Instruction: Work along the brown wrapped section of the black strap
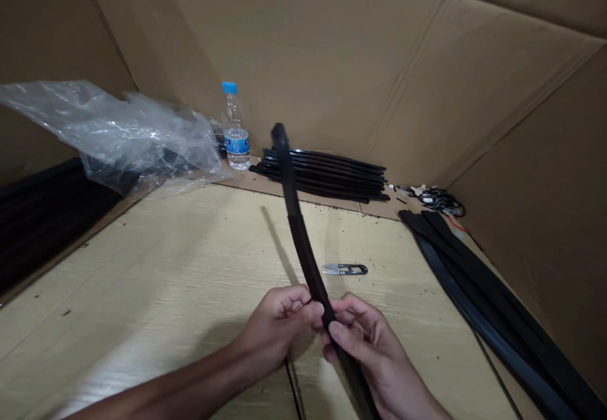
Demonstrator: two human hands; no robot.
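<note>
Both hands met over the near edge of the wooden tabletop [156,293]. The left hand [277,322] and the right hand [365,344] were each curled shut, pinching a long black rubber strip [303,249] between thumb and fingers; the strip rose slanting toward the far edge. Small thread snips [345,269] lay just beyond the hands. A stack of black strips [332,176] and a water bottle [236,130] sat along the far edge, a clear plastic bag [118,132] at the far left corner, more strips [493,306] along the right edge.
</note>
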